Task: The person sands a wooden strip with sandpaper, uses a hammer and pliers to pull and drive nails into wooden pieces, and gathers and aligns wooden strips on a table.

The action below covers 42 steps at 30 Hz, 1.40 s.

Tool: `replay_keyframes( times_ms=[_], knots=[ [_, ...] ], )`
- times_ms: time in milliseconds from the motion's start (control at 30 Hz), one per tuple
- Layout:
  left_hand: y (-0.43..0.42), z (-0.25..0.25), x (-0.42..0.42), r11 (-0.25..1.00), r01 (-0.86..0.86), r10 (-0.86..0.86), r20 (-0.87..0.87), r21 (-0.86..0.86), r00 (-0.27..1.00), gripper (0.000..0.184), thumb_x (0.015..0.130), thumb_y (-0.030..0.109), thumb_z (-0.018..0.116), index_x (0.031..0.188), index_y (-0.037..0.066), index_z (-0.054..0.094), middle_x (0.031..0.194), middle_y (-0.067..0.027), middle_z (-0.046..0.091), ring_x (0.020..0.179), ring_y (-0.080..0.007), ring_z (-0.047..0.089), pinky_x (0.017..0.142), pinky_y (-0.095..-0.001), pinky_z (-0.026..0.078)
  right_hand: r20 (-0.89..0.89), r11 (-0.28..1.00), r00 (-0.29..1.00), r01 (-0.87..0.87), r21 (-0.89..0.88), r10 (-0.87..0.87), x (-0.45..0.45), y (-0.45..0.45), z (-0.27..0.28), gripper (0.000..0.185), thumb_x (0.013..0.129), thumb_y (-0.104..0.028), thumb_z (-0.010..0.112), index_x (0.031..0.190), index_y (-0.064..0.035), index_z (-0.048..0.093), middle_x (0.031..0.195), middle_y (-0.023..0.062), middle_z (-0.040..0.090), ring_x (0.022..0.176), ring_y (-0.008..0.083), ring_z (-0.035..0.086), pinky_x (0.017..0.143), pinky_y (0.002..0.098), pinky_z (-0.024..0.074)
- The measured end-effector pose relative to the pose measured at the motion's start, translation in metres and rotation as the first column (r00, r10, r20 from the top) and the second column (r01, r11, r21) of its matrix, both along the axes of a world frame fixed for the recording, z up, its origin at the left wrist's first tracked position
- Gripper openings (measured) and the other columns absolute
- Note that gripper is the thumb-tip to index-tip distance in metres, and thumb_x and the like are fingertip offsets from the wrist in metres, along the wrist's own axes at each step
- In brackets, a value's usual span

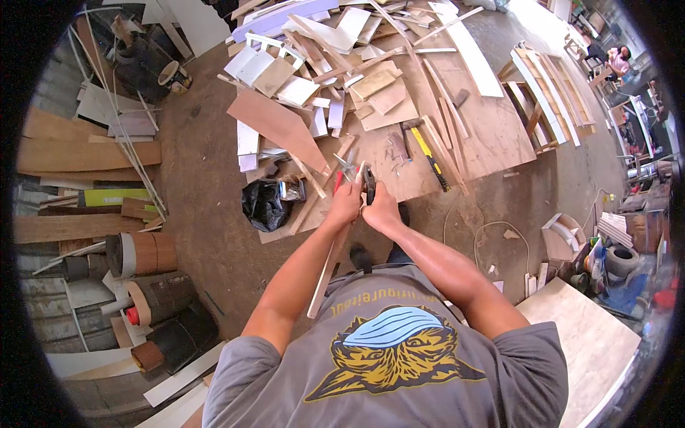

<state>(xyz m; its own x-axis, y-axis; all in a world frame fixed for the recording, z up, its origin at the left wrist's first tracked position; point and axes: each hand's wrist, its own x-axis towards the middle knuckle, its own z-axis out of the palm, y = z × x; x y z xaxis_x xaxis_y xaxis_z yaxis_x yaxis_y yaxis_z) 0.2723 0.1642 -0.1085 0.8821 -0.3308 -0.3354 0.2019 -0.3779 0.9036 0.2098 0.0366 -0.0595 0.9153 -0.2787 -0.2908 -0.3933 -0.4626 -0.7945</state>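
My left hand point(345, 202) is closed around a long thin wooden strip point(329, 271), which slants from beside my fingertips down toward my shirt. Right beside it, my right hand point(382, 208) is closed on a dark hand tool point(369, 185) held against the strip's upper end. My fingers partly hide the tool. Just beyond my hands, on the wooden work surface point(492, 132), lie a tool with red handles point(338, 180), a hammer point(412, 125) and a yellow-and-black tool point(428, 158).
Wood offcuts point(278, 128) are piled across the work surface. A black plastic bag point(265, 205) sits at its near left edge. Rolls of material point(143, 255) stand at left, a slatted frame point(546, 96) at right. A cable point(501, 225) lies on the floor. One person point(618, 60) is far right.
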Motion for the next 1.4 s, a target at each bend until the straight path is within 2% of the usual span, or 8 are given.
replay_keyframes(
  times_ms=[100, 200, 500, 567, 700, 933, 1133, 1400],
  knots=[
    [-0.005, -0.013, 0.005, 0.987, -0.001, -0.031, 0.197, 0.163, 0.98, 0.063, 0.11, 0.052, 0.036, 0.101, 0.0, 0.07, 0.067, -0.0096, 0.062, 0.06, -0.0231, 0.062, 0.057, -0.0398, 0.047, -0.032, 1.0, 0.999, 0.01, -0.026, -0.01, 0.005, -0.004, 0.003, 0.038, 0.077, -0.011, 0.068, 0.109, 0.0012, 0.051, 0.098, 0.031, 0.067, 0.099, 0.0501, 0.065, 0.085, 0.0537, 0.0503],
    [-0.011, -0.007, 0.007, 0.97, 0.021, -0.065, 0.173, 0.244, 0.983, 0.062, 0.11, 0.046, 0.034, 0.104, -0.003, 0.072, 0.093, -0.0283, 0.071, 0.095, -0.0463, 0.068, 0.086, -0.0529, 0.05, -0.111, 0.999, 0.994, -0.001, -0.04, -0.004, 0.01, -0.01, 0.008, 0.037, 0.076, -0.01, 0.065, 0.109, 0.002, 0.052, 0.097, 0.0306, 0.068, 0.098, 0.0494, 0.066, 0.085, 0.0526, 0.0509],
    [-0.024, 0.003, 0.009, 0.969, 0.049, -0.082, 0.128, 0.243, 0.988, 0.066, 0.11, 0.05, 0.033, 0.103, -0.004, 0.071, 0.092, -0.0255, 0.072, 0.096, -0.044, 0.069, 0.087, -0.0498, 0.051, -0.102, 0.998, 0.994, -0.042, -0.045, 0.038, 0.012, -0.028, 0.02, 0.038, 0.076, -0.012, 0.065, 0.11, 0.0013, 0.054, 0.097, 0.0303, 0.068, 0.098, 0.047, 0.067, 0.084, 0.0526, 0.0512],
    [-0.021, -0.007, 0.015, 0.99, 0.049, -0.058, 0.062, 0.129, 0.996, 0.066, 0.108, 0.056, 0.036, 0.098, 0.0, 0.068, 0.071, -0.0118, 0.06, 0.068, -0.0258, 0.06, 0.062, -0.0393, 0.046, -0.121, 0.987, 0.99, -0.089, -0.134, 0.073, 0.013, -0.033, 0.018, 0.041, 0.076, -0.012, 0.066, 0.113, -0.0004, 0.053, 0.098, 0.0296, 0.067, 0.097, 0.0469, 0.067, 0.084, 0.0544, 0.0509],
    [-0.003, 0.033, 0.023, 0.989, 0.136, -0.146, -0.243, -0.058, 0.959, 0.064, 0.105, 0.063, 0.039, 0.092, 0.005, 0.064, 0.059, 0.0025, 0.042, 0.05, -0.0094, 0.042, 0.044, -0.0283, 0.033, -0.028, 0.888, 0.96, -0.269, -0.372, 0.279, 0.009, -0.059, 0.016, 0.05, 0.075, -0.01, 0.069, 0.122, -0.0056, 0.052, 0.103, 0.0243, 0.067, 0.101, 0.0436, 0.067, 0.083, 0.0564, 0.0516],
    [0.015, 0.099, 0.027, 0.911, 0.408, -0.403, -0.349, -0.062, 0.846, 0.062, 0.107, 0.059, 0.035, 0.095, 0.005, 0.063, 0.061, 0.0046, 0.038, 0.05, -0.0088, 0.035, 0.045, -0.0274, 0.03, 0.091, 0.449, 0.676, -0.376, -0.81, 0.731, 0.026, -0.121, 0.025, 0.041, 0.081, -0.012, 0.066, 0.121, -0.0139, 0.061, 0.107, 0.0142, 0.064, 0.098, 0.0339, 0.067, 0.076, 0.045, 0.0563],
    [0.018, 0.077, 0.031, 0.86, 0.507, -0.487, -0.376, -0.053, 0.788, 0.064, 0.106, 0.064, 0.035, 0.091, 0.008, 0.062, 0.057, 0.0033, 0.036, 0.046, -0.011, 0.036, 0.043, -0.031, 0.032, -0.038, 0.331, 0.596, -0.495, -0.803, 0.802, 0.029, -0.128, 0.029, 0.04, 0.082, -0.013, 0.065, 0.122, -0.0161, 0.061, 0.101, 0.0143, 0.067, 0.089, 0.0335, 0.071, 0.067, 0.0458, 0.058],
    [0.017, 0.034, 0.036, 0.594, 0.722, -0.664, -0.291, 0.355, 0.689, 0.065, 0.108, 0.054, 0.033, 0.095, 0.001, 0.066, 0.065, -0.0097, 0.056, 0.053, -0.0246, 0.056, 0.052, -0.041, 0.046, -0.269, 0.141, 0.431, -0.71, -0.69, 0.861, 0.036, -0.112, 0.018, 0.033, 0.084, -0.015, 0.065, 0.118, -0.0136, 0.063, 0.09, 0.0154, 0.07, 0.08, 0.0354, 0.074, 0.063, 0.0496, 0.0582]
  ],
)
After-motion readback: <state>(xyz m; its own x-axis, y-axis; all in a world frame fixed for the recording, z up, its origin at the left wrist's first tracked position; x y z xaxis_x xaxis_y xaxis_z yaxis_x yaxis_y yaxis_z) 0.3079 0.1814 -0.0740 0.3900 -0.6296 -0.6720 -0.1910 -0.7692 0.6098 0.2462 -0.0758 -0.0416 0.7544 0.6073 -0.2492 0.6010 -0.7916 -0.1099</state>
